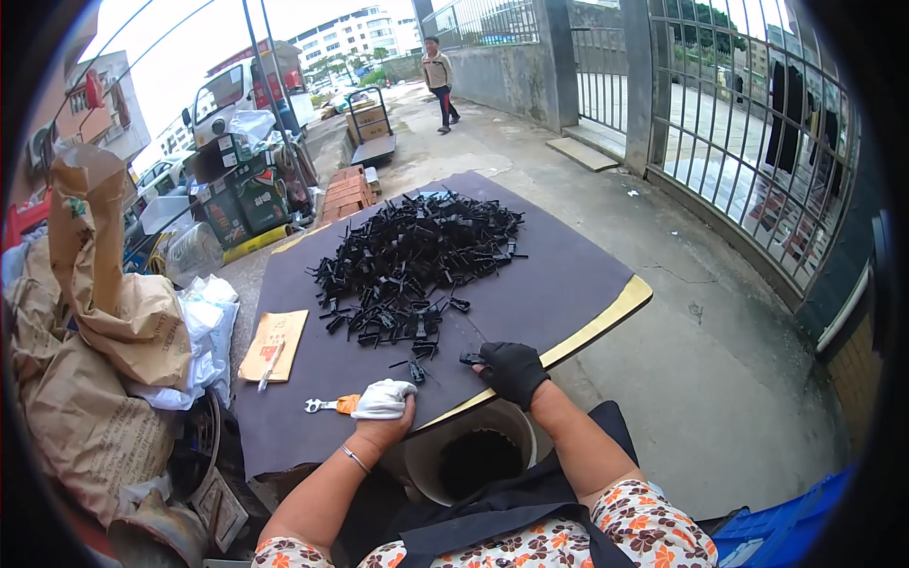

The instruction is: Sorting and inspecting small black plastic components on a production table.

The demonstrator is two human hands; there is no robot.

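My left hand (383,399), in a white glove, is closed at the near edge of the dark tabletop (554,256). From its fist sticks out a wrench (327,405) with an orange-wrapped handle, its silver open end pointing left. My right hand (514,373), in a black glove, pinches a small black plastic part (471,359) just above the table, near its front edge. Between my hands lies a loose black part (417,372) with thin prongs. Beyond it spreads a large heap of similar black parts (417,246).
Below the table's edge stands a pale bucket (428,469) with dark contents. A cardboard piece (275,343) with a white pen (272,365) lies at left. Paper sacks (85,407) crowd the left side; a blue crate (791,521) is lower right. A person (438,83) walks far ahead.
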